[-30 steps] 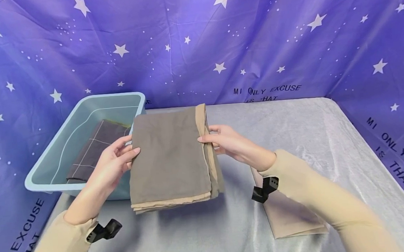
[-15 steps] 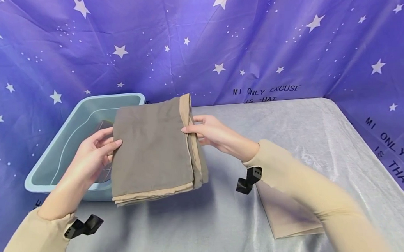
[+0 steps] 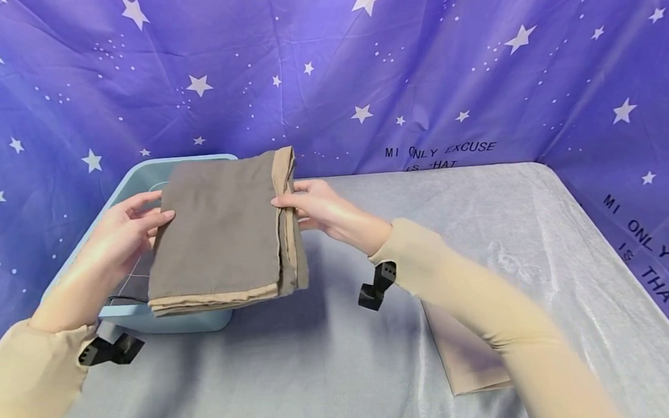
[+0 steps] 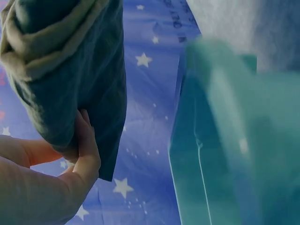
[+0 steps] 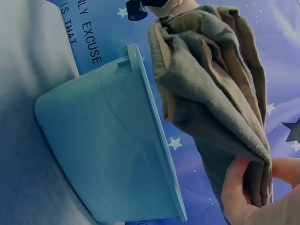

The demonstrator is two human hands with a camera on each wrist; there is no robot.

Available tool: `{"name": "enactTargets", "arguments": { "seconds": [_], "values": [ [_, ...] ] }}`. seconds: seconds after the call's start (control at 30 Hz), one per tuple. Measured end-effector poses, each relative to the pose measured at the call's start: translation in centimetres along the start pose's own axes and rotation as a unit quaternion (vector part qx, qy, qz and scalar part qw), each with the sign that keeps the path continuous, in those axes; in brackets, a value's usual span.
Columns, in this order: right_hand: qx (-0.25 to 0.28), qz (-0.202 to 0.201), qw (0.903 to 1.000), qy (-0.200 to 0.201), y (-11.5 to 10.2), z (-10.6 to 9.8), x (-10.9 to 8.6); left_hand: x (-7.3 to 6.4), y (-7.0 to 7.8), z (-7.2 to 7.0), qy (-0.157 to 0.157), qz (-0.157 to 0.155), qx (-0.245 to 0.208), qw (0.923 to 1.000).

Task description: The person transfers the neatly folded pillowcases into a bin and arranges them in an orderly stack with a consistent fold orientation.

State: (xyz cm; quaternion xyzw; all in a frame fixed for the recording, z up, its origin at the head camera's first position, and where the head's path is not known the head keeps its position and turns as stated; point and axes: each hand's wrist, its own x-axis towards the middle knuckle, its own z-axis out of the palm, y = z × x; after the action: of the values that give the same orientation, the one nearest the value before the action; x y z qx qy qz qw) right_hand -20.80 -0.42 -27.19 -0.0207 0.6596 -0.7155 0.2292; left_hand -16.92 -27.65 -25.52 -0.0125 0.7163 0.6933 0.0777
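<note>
A folded grey-brown cloth with beige edging is held up between both hands, over the right part of the blue plastic bin. My left hand pinches its left edge, thumb on the front face. At the opposite edge my right hand pinches the layered folds, thumb in front and fingers behind. The right wrist view shows the stacked layers of the cloth above the bin's rim. Inside the bin, a dark cloth with white lines is mostly hidden behind the held cloth.
A folded beige cloth lies on the grey-covered table at the front right, partly under the right forearm. A purple curtain with white stars hangs behind and beside the table.
Both hands have carried the folded cloth leftward and somewhat up, from beside the bin to over it. The cloth now covers more of the bin. The beige cloth has stayed put.
</note>
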Motion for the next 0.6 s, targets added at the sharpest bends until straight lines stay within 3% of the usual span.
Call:
{"name": "enactTargets", "arguments": {
  "seconds": [0.2,0.33,0.43,0.6],
  "values": [
    [-0.008,0.005,1.0000,0.001,-0.4,1.3,1.4,0.8,0.8,-1.5,0.008,-0.011,0.015,0.9998],
    [-0.011,0.011,0.9999,0.000,-0.9,2.1,2.2,1.2,1.5,-2.5,0.023,-0.025,0.096,0.9948],
    [-0.006,0.016,0.9998,0.000,-1.2,2.7,2.8,1.5,1.9,-3.1,0.033,-0.031,0.163,0.9857],
    [0.008,0.026,0.9996,0.010,-1.5,3.8,3.7,2.0,2.4,-4.1,0.036,-0.021,0.145,0.9886]
  ]
}}
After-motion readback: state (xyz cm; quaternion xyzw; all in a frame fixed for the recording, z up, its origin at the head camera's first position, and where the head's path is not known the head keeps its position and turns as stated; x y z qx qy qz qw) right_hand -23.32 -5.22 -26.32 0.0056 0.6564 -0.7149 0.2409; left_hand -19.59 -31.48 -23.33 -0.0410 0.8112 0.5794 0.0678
